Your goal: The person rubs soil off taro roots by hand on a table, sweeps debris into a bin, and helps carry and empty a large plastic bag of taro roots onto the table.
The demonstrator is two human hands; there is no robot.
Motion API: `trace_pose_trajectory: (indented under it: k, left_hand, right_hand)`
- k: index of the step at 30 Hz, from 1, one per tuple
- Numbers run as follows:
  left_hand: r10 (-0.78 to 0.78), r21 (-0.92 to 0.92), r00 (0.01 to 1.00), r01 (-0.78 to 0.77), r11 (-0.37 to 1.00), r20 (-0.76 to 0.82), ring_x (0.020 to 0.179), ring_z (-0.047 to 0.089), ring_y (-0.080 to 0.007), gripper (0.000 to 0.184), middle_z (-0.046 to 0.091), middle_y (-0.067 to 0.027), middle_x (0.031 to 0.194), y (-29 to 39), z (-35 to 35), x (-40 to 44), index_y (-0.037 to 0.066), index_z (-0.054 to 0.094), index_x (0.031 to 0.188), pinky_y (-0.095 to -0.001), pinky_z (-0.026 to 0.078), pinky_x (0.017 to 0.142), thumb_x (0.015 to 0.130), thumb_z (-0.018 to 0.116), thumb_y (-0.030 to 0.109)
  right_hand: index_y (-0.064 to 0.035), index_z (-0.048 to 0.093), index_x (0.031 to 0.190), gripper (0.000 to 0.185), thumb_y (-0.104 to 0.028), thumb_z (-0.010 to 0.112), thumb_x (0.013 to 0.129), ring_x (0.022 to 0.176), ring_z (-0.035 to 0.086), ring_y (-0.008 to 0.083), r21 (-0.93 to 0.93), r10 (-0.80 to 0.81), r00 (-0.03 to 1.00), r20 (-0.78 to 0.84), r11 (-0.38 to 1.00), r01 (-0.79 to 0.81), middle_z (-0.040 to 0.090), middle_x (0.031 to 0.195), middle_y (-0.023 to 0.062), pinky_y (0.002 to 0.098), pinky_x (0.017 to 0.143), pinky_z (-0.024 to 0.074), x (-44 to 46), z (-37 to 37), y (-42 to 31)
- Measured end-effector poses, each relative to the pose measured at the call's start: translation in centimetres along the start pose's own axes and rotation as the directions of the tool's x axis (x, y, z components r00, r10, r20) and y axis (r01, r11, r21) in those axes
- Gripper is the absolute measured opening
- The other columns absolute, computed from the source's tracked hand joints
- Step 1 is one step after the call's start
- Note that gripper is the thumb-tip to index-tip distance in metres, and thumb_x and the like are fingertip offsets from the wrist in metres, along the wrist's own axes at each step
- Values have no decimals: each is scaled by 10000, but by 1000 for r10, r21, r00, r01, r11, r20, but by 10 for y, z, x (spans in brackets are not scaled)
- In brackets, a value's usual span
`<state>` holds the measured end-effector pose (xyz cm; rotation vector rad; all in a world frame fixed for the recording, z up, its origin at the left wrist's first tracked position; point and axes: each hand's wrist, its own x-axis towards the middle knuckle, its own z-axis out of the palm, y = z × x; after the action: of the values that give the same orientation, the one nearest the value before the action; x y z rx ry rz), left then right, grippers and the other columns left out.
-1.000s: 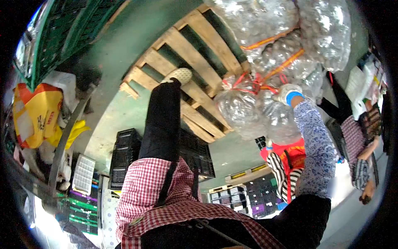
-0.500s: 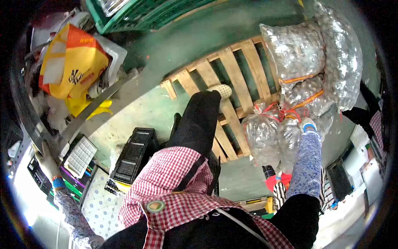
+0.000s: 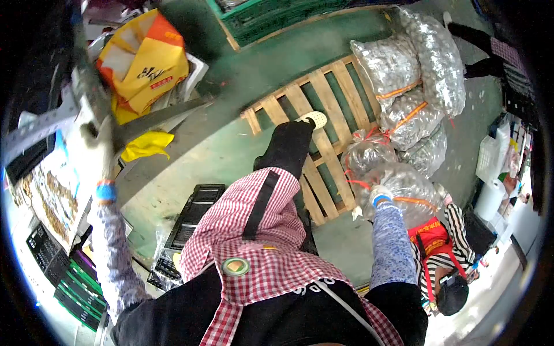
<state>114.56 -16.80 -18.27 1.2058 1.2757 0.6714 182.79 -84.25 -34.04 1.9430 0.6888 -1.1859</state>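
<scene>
My right hand, in a pale glove, is closed on a large clear plastic bag near an orange tie. The bag's contents cannot be made out. A co-worker's hand touches the bag's far side. To the left, my gloved left hand is raised, somewhat blurred, with thumb and fingers spread against a grey metal frame. Beyond the bag in my right hand, several more filled clear bags are piled by a wooden pallet. My foot in a cream clog is on the pallet.
A co-worker in a red apron bends close on the right. Another person stands beyond the bags. A yellow and orange sack, a black crate and a green crate surround the floor.
My right hand has moved left with the bag, which now lies across in front of the pile. My left hand has moved up along the frame. The co-worker has come nearer the bag.
</scene>
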Motion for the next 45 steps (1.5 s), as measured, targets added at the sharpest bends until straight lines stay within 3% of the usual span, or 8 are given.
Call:
trace_pose_trajectory:
  k: [3, 5, 20, 22, 27, 31, 34, 45]
  left_hand:
    - [473, 871, 860, -75, 485, -189, 1039, 480, -304, 526, 510, -193, 1117, 100, 167, -73, 89, 453, 1175, -444, 299, 934, 780, 700, 333]
    - [571, 965, 810, -21, 262, -137, 805, 588, -341, 420, 604, -200, 880, 117, 203, -90, 25, 573, 961, -453, 433, 764, 764, 702, 373]
    - [616, 894, 771, -379, 239, 162, 623, 632, -391, 378, 640, -232, 707, 156, 230, -103, -22, 627, 746, -434, 502, 570, 789, 713, 344]
    - [601, 853, 728, -502, 142, 329, 642, 638, -384, 335, 644, -236, 724, 181, 227, -117, -10, 640, 790, -436, 510, 593, 808, 693, 321]
    - [435, 668, 657, -728, 155, 616, 736, 655, -344, 260, 657, -191, 790, 205, 198, -122, 34, 647, 883, -415, 506, 632, 796, 700, 272]
    - [475, 527, 506, -844, 101, 720, 760, 607, -359, 593, 602, -184, 921, 157, 170, -119, -49, 535, 1184, -456, 499, 640, 754, 726, 312]
    - [415, 489, 428, -871, -48, 803, 826, 592, -369, 610, 567, -207, 997, 151, 161, -114, -29, 445, 1254, -440, 512, 647, 770, 705, 235]
    - [447, 433, 407, -900, 47, 797, 861, 581, -415, 606, 563, -251, 988, 141, 158, -102, -51, 454, 1221, -479, 491, 719, 740, 711, 212]
  right_hand:
    - [-137, 669, 1154, 372, -351, 455, 939, 1134, 594, 309, -8, -48, 997, 62, 999, 48, 635, 1197, 144, 426, 955, 471, -50, 46, -44]
    - [-141, 676, 1146, 380, -377, 479, 923, 1116, 606, 318, -99, -160, 983, 93, 981, 169, 640, 1199, 129, 441, 923, 486, -76, 89, -67]
    - [-110, 661, 1180, 427, -389, 511, 893, 1101, 615, 307, 73, -245, 892, 381, 969, 235, 643, 1195, 141, 435, 898, 494, -262, 232, -194]
    - [-111, 647, 1199, 405, -357, 490, 919, 1084, 626, 293, 135, -249, 958, 139, 964, 231, 653, 1181, 123, 427, 874, 509, -227, 313, -212]
    - [-75, 596, 1245, 444, -304, 551, 867, 1043, 636, 290, 211, -136, 968, 212, 973, 91, 665, 1121, 135, 409, 833, 528, -325, 135, -260]
    - [-152, 602, 1216, 370, -334, 569, 896, 948, 644, 242, 580, -171, 985, -16, 801, 148, 662, 1055, 55, 390, 791, 530, -232, 299, -291]
    - [-171, 588, 1243, 372, -322, 564, 904, 991, 643, 240, 287, -198, 973, 115, 945, 159, 663, 1093, 51, 376, 826, 529, -359, 134, -344]
    - [-192, 500, 1334, 373, -301, 388, 995, 1089, 623, 289, 196, -341, 926, 160, 931, 308, 623, 1234, 82, 428, 835, 530, -412, 106, -458]
